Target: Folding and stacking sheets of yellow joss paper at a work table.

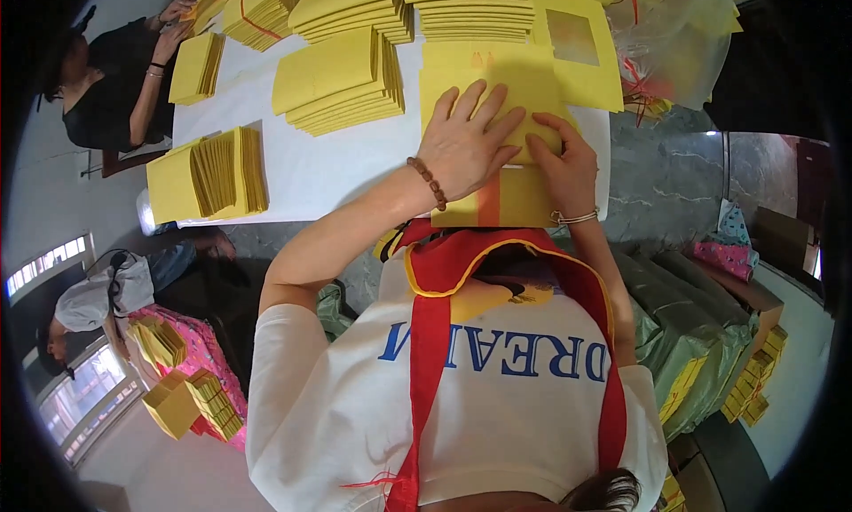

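A yellow paper sheet [448, 73] lies in front of me at the table's near edge, folded over on itself. Below my wrists is a yellow paper piece [524, 201] with an orange stripe. My left hand [466, 144] rests flat on the folded sheet, fingers spread, holding nothing. Close beside it on the right, my right hand [568, 161] has curled fingers, with thumb and forefinger on the sheet's right edge. Its other fingers are mostly hidden. Under the far right part lies another yellow sheet [603, 77] with a greyish rectangular patch.
Stacks of folded yellow paper [337, 77] stand across the white table [328, 170]. A clear plastic bag [683, 51] with red ties sits at the far right. At left, one person [115, 95] handles yellow paper; another person [106, 290] sits near more bundles. Green-wrapped packages [683, 317] stand at right.
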`<act>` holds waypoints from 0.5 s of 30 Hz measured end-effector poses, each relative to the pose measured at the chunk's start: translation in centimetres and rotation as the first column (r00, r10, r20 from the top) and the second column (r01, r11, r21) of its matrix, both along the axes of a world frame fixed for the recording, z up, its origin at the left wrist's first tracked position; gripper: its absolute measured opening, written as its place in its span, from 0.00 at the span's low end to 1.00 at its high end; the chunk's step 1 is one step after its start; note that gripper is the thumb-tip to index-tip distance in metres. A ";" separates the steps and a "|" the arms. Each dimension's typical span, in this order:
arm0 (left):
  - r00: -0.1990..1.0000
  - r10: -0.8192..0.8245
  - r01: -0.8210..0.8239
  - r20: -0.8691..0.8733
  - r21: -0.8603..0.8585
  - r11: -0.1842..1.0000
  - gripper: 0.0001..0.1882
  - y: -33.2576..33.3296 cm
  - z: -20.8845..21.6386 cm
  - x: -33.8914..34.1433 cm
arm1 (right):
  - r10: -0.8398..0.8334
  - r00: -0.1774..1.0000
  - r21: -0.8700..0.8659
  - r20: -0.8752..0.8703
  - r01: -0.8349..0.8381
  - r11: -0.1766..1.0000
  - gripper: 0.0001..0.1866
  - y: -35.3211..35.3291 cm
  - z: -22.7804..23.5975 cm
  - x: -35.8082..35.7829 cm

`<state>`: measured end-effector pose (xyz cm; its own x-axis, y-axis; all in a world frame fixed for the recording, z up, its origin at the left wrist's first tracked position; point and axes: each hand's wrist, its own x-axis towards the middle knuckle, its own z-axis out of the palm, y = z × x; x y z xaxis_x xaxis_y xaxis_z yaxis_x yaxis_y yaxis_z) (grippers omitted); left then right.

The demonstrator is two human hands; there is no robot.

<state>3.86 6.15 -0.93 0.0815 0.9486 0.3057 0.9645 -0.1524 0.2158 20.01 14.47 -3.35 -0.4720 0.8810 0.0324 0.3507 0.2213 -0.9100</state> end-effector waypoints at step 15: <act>0.993 0.066 -0.074 -0.096 -0.075 0.994 0.29 0.7 -1.4 -1.2 | 0.040 0.998 -0.062 0.039 -0.038 0.997 0.16 0.0 0.7 0.0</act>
<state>2.70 6.83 -2.31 0.0387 0.9737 0.2247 0.9886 -0.0699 0.1330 20.03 14.49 -2.61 -0.5059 0.8617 -0.0404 0.3791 0.1800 -0.9077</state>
